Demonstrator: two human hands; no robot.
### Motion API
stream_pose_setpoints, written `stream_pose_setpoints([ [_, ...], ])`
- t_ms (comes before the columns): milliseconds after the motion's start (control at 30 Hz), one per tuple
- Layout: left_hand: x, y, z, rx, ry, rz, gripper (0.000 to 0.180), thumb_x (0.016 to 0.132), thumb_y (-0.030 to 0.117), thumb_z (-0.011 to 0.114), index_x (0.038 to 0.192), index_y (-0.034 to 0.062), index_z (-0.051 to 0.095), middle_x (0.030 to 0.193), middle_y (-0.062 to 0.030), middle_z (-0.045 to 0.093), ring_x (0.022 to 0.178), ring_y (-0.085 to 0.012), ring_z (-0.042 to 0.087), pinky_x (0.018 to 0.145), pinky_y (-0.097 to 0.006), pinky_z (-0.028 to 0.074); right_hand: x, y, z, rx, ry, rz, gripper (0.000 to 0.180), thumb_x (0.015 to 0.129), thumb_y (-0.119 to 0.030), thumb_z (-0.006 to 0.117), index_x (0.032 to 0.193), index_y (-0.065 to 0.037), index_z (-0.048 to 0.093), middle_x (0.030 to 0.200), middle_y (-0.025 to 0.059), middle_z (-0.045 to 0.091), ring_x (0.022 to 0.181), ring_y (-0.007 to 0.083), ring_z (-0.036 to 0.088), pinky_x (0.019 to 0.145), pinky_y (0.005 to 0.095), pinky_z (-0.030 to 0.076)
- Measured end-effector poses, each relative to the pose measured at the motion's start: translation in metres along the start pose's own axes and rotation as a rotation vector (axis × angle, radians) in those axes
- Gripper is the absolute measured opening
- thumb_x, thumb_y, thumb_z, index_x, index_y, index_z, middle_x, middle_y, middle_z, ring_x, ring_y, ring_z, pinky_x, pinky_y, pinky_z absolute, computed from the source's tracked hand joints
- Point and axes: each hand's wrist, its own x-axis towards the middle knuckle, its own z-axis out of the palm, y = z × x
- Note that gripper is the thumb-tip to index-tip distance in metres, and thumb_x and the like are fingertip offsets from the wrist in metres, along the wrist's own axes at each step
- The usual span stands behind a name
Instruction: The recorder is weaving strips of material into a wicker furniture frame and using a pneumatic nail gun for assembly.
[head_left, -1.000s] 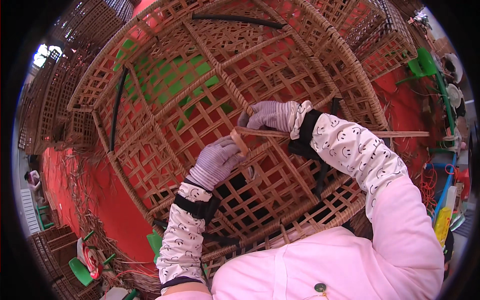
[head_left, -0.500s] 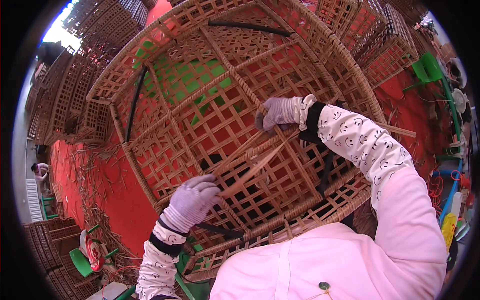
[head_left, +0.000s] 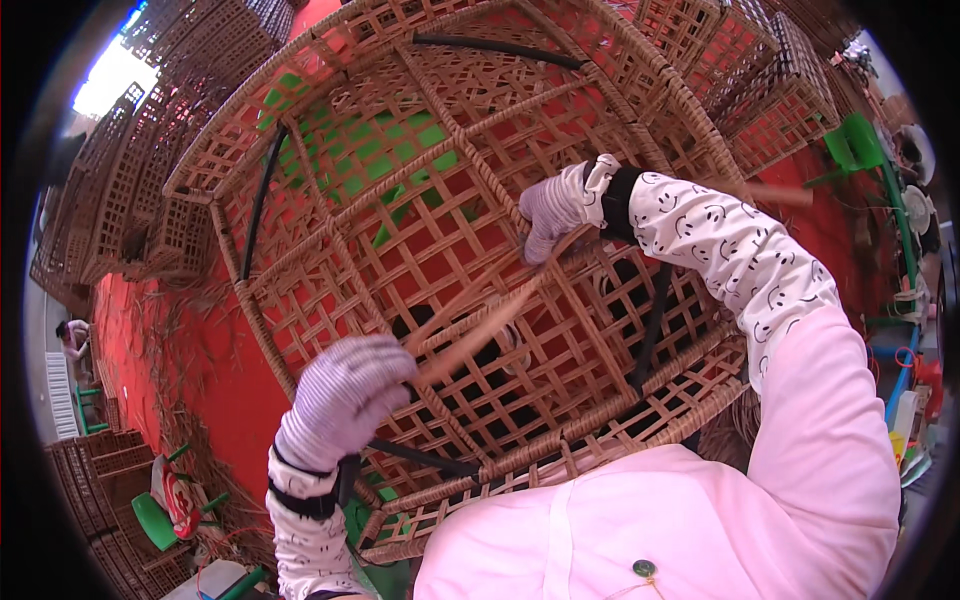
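A large woven basket of brown cane or rattan fills the middle, its open lattice crossed by thicker wrapped ribs. Black rods brace its corners. In a striped lilac glove, my left hand is raised over the basket's near left part, closed on a flat brown strip. That strip runs taut up toward my right hand, gloved alike, whose fingers are closed at a wrapped rib near the centre. A loose strip end sticks out past my right forearm. My right fingertips are partly hidden.
Stacked woven baskets stand at the left, with more at the far right. Cane scraps litter the red floor. Green stools sit at both sides. Another person is at the far left edge.
My left hand has moved left and lifted, drawing the strip along; it is slightly blurred. My right hand has shifted a little left and up. The loose strip end has moved up and left.
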Motion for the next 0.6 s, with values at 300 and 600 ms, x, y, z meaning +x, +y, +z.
stream_pose_setpoints([
  [300, 0.06, 0.007, 0.031, -0.088, 0.218, -0.015, 0.017, 0.077, 0.011, 0.06, 0.093, 0.0036, 0.06, 0.09, -0.0128, 0.061, 0.083, -0.0284, 0.059, 0.072, -0.031, 0.047, -0.152, 0.03, 0.039, -0.702, 0.916, -0.471, 0.032, 0.074, -0.033, 0.06, 0.061, -0.004, 0.062, 0.092, 0.0096, 0.055, 0.101, 0.0254, 0.048, 0.085, 0.037, 0.041],
  [600, 0.144, 0.031, 0.118, 0.033, -0.054, 0.048, 0.031, 0.082, 0.032, 0.054, 0.102, 0.0079, 0.056, 0.103, -0.0094, 0.057, 0.098, -0.0276, 0.054, 0.079, -0.039, 0.047, -0.412, 0.043, 0.169, 0.486, 0.998, 0.374, 0.032, 0.088, -0.029, 0.049, 0.07, -0.003, 0.049, 0.044, 0.0081, 0.039, 0.042, 0.0162, 0.047, 0.042, 0.032, 0.035],
])
